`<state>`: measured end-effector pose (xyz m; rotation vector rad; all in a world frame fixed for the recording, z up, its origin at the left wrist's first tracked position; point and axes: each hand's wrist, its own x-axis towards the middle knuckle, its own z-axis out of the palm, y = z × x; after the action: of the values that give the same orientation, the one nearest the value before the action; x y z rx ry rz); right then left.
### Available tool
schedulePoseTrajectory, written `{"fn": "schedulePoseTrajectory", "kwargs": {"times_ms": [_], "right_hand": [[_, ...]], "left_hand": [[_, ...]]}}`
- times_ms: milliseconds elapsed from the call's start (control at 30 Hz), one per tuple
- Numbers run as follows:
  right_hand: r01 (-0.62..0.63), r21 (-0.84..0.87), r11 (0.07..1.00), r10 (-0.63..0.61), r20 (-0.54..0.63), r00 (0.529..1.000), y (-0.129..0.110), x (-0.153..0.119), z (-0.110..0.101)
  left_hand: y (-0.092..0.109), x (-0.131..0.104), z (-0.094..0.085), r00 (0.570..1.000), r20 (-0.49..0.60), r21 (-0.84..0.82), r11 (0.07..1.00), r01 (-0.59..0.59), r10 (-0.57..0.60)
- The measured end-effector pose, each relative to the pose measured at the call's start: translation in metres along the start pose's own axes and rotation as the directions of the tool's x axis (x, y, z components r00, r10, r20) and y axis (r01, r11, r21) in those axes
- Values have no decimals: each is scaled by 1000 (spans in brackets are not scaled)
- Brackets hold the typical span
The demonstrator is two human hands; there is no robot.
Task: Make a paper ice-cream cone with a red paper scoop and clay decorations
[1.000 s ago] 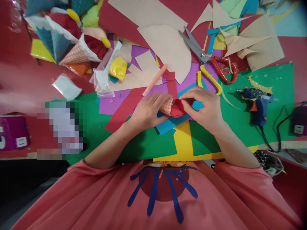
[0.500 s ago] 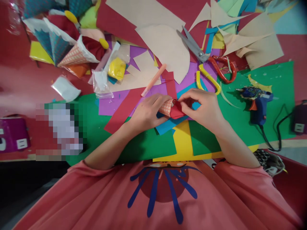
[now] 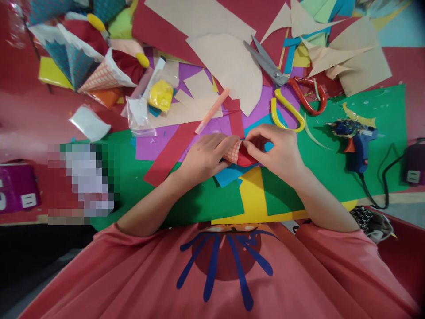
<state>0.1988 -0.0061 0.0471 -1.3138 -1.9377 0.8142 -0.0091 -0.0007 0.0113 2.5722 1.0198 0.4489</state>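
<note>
Ok so, pic from my head cam. The small orange-red and white checked cone [image 3: 231,153], cloth or thin paper afaict, was right in front of me btwn both hands, above the blue strip of craft sheet [image 3: 223,177] and the big green craft sheet [image 3: 212,199]. Its mouth pointed to my right, w/ a bright red, soft-looking lining [image 3: 247,159] showing there.

Handling-wise, imo it was super light, prob a bit stiff along the wall but floppy at the mouth. Didn't look slippery. Not exactly fragile, tho I'd guess a hard squeeze would've dented it. Best grip imo: loosely round the body, plus a fingertip pinch on the rim, since that edge looked like the softest bit.

Pose: my left hand [image 3: 206,153] was closed round the cone's body, back of hand up, fingers over the top and thumb underneath, forearm slanting in from lower left. My right hand [image 3: 277,148] had thumb + index tips together on the rim, w/ a rounded gap behind them and the wrist bent inward. Couldn't tell exactly which layer was btwn those tips, too small tbh.
</note>
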Motion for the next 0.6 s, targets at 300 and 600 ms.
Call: {"fn": "schedulePoseTrajectory", "kwargs": {"times_ms": [300, 600], "right_hand": [[41, 25, 999, -37, -130, 991, -3, -1, -4], [-48, 183, 982, 75, -147, 986, 6, -2, -8]], "left_hand": [[4, -1, 2, 991, -133, 40, 999, 10, -5], [-5, -3, 2, 957, -262, -46, 992, 120, -128]]}}
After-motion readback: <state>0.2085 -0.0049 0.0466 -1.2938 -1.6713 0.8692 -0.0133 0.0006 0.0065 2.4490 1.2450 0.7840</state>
